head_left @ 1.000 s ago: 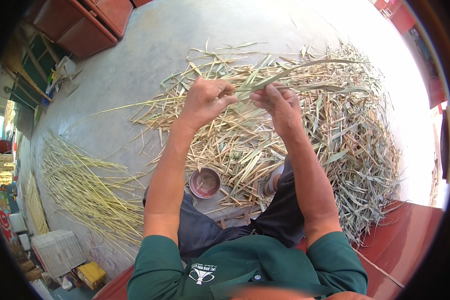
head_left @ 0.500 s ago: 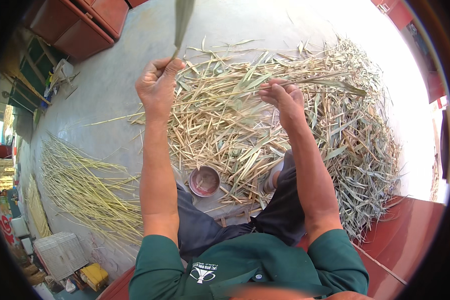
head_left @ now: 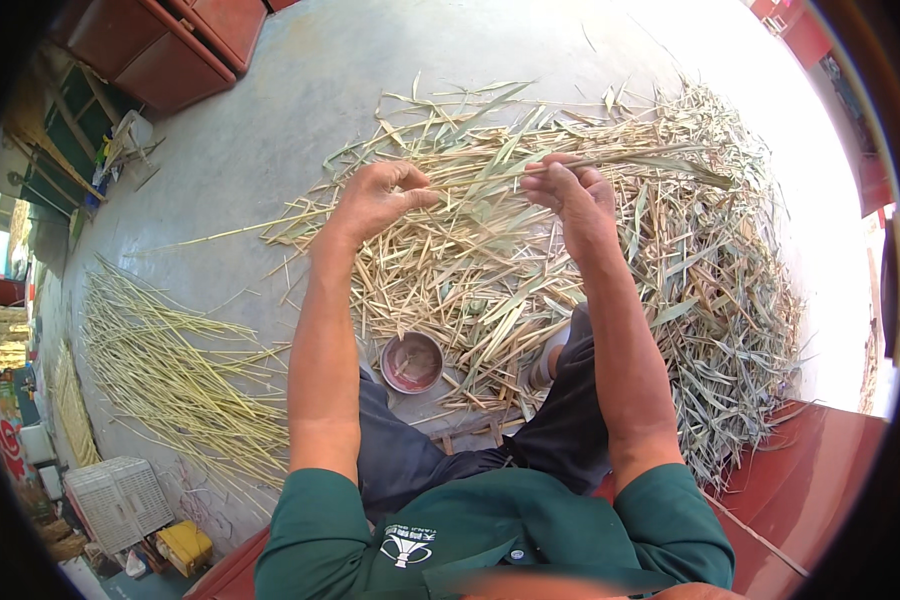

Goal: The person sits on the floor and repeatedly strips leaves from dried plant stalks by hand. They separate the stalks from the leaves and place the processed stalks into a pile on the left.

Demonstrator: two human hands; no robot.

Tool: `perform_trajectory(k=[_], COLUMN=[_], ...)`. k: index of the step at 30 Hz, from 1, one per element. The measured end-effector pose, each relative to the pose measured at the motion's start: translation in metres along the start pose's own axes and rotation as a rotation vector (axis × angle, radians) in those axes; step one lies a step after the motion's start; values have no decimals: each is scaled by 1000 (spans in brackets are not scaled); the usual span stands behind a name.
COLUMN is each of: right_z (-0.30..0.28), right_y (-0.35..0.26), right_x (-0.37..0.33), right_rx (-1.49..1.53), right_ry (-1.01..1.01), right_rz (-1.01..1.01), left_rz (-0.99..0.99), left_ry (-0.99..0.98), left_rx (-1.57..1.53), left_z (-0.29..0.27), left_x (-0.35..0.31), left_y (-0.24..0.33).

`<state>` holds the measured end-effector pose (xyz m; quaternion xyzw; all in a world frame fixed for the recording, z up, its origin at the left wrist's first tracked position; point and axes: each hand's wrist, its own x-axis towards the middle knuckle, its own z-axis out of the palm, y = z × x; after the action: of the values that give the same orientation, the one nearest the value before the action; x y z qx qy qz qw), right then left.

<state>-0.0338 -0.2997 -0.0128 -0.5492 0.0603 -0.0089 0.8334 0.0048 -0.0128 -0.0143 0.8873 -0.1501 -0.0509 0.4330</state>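
My right hand (head_left: 575, 200) is closed on a long dry reed stalk (head_left: 240, 232), with leaves (head_left: 680, 164) trailing off to its right. The thin pale stalk runs leftward past my left hand (head_left: 380, 200) and out over the concrete floor. My left thumb and fingers are curled together in a pinch at the stalk, a short way left of the right hand; the exact contact is hard to see. Below both hands spreads a broad heap of stripped reed leaves and straw (head_left: 470, 260).
Left of my legs lies a bundle of thin yellow-green stalks (head_left: 170, 370). A small round bowl (head_left: 411, 388) sits between my feet, beside the heap. Red cabinets (head_left: 170, 60) stand at the far left. A white crate (head_left: 120, 500) and a yellow box (head_left: 184, 547) are at the lower left.
My left hand has come down and right, from holding up a green leaf to pinching at the stalk. That leaf is gone from its fingers. The right hand has barely moved.
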Motion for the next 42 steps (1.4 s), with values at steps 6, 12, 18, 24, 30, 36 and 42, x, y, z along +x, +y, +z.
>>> perform_trajectory(k=[6, 12, 18, 24, 30, 36, 42], right_z=[-5, -5, -9, -9, 2, 17, -1], right_y=[-3, -8, -9, -3, -3, 9, -2], right_x=[2, 2, -2, 3, -2, -7, -8], right_rx=[24, 25, -36, -11, -34, -18, -131], right_ry=[-1, -44, -2, -5, -45, -194, -31], right_rz=[-2, -59, -70, -56, -95, -47, -68], left_rz=[-49, -151, 38, 16, 204, 443, 188], left_ry=[-22, 161, 144, 25, 129, 257, 157], left_rx=[-265, -657, -139, 73, 714, 29, 57], left_z=[12, 18, 12, 18, 24, 55, 32], left_x=[5, 3, 4, 0, -1, 14, 12], left_y=[0, 5, 4, 8, 0, 38, 28])
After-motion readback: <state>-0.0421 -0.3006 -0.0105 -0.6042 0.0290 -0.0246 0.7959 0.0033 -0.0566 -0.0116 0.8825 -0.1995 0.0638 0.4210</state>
